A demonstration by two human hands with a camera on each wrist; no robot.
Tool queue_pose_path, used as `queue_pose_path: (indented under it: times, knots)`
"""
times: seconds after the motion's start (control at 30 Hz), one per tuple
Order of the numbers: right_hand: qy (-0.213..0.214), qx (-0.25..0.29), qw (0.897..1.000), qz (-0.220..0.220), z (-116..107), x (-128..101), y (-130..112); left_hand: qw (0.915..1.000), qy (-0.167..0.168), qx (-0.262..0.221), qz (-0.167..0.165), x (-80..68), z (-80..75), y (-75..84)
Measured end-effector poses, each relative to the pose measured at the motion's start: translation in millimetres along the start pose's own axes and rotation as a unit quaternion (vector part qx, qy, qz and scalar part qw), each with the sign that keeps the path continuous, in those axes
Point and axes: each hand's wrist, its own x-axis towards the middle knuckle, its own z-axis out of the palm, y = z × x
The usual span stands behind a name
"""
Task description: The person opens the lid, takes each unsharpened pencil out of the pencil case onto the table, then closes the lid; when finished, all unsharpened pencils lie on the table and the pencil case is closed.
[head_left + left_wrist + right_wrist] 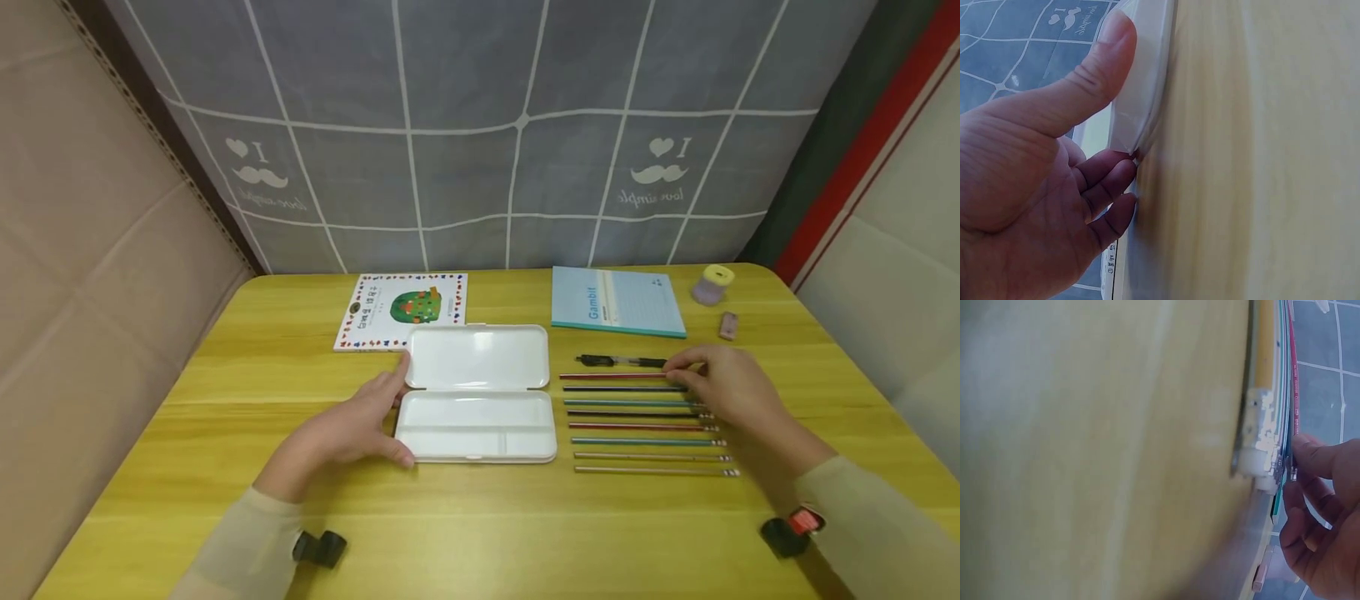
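An open white pencil case lies in the middle of the yellow table, both halves empty. My left hand grips its left end, thumb on the near corner and fingers by the hinge. The left wrist view shows the thumb pressed on the case's edge. Right of the case, several pencils lie in a parallel row. My right hand pinches the right end of the topmost red pencil. In the right wrist view its fingertips touch the red pencil.
A black pen lies just beyond the pencil row. Further back are a picture book, a blue notebook, a purple and yellow sharpener and a small eraser. A grey curtain hangs behind the table.
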Motion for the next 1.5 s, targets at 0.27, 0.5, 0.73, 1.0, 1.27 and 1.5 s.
queue_pose_path:
  times: [0.27, 0.5, 0.73, 1.0, 1.27, 1.5]
  knots:
    - [-0.012, -0.018, 1.0, 0.003, -2, 1, 2, 1.0, 0.001, -0.002, -0.005, -0.1, -0.7, 1.3]
    - [-0.021, -0.021, 1.0, 0.003, -2, 2, 2, 1.0, 0.002, 0.001, -0.001, -0.1, -0.5, 0.6]
    - [-0.022, -0.019, 1.0, 0.011, -3, 2, 3, 1.0, 0.0, 0.001, -0.002, 0.1, -0.9, 1.6]
    - [-0.009, -0.012, 1.0, 0.02, -6, -1, 2, 1.0, 0.005, -0.001, 0.003, 2.2, -0.4, 1.7]
    - [0.076, 0.01, 0.997, -0.027, -5, 1, -29, 0.998, 0.015, -0.062, -0.005, 4.3, 1.4, 2.5]
    - [0.032, 0.043, 0.994, -0.092, 10, 21, -65, 0.9975, 0.009, -0.069, -0.01, 2.3, 1.2, 1.2]
